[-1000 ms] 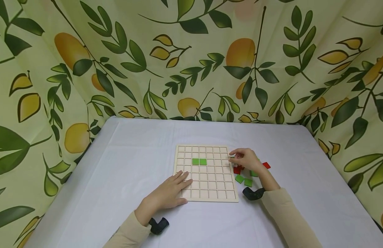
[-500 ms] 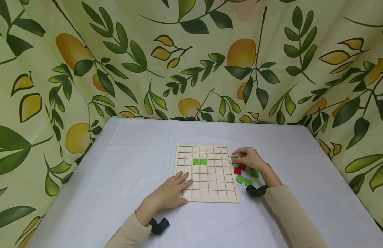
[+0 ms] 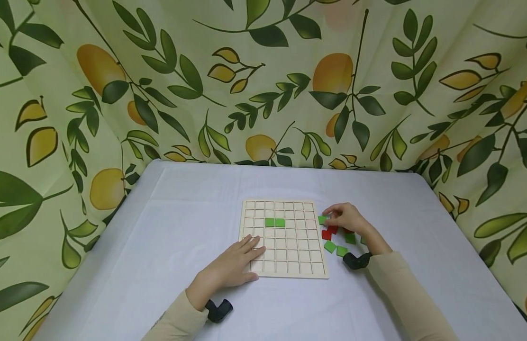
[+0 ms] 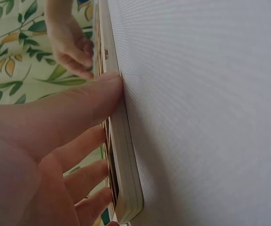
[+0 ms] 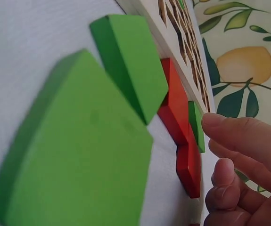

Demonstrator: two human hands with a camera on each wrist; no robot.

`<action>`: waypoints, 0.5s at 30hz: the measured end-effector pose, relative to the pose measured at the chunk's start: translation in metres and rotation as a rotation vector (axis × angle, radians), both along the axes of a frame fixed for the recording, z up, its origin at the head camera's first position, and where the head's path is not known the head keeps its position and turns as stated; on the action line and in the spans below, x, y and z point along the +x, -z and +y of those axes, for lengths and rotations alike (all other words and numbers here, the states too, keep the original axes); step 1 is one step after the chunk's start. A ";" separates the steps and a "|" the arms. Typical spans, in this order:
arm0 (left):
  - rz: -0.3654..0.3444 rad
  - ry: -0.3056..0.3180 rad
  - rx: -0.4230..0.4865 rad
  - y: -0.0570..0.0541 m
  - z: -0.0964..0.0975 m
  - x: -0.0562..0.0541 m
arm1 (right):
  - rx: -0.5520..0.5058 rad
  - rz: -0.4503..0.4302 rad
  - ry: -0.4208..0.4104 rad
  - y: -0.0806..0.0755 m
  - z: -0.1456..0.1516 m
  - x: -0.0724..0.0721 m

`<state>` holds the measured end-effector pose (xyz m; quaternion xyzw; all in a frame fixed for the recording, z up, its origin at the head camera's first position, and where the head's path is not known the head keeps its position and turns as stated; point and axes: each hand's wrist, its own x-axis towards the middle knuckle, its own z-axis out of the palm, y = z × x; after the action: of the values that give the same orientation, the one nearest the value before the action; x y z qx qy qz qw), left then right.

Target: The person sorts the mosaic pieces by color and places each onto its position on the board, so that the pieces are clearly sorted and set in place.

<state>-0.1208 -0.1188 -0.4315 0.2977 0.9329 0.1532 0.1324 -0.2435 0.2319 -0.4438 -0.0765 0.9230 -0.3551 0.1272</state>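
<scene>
A square wooden grid board (image 3: pixel 289 255) lies on the table, with two green square tiles (image 3: pixel 274 222) side by side in its upper cells. My left hand (image 3: pixel 232 261) rests on the board's near left corner, fingers spread over the cells. In the left wrist view its thumb (image 4: pixel 78 106) touches the board's side edge. Right of the board my right hand (image 3: pixel 346 219) hovers over loose tiles, fingers loosely bent and nothing visible between them. Its fingertips are close to a green tile (image 3: pixel 322 220) by the board's edge. Red tiles (image 3: pixel 326 235) lie just below it, some partly hidden by the hand.
More green tiles (image 3: pixel 341 251) are scattered right of the board, one near the black wrist camera (image 3: pixel 356 261). A white cloth (image 3: pixel 195 203) covers the table. Behind and beside it hangs a leaf-and-fruit patterned curtain (image 3: pixel 255 94).
My right hand has shifted slightly right, away from the board's edge, and the green tile beside the board now shows more fully. My left hand has stayed in place.
</scene>
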 end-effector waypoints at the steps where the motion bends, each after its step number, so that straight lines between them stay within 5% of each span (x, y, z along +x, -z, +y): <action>1: 0.002 0.002 0.000 0.000 0.000 0.000 | 0.002 -0.002 -0.001 0.000 0.001 0.000; 15: -0.006 0.004 -0.005 0.000 -0.001 0.000 | 0.019 -0.043 0.008 0.003 0.002 -0.006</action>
<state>-0.1213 -0.1196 -0.4318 0.2986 0.9324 0.1517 0.1359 -0.2490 0.2336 -0.4473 -0.0638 0.9236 -0.3486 0.1464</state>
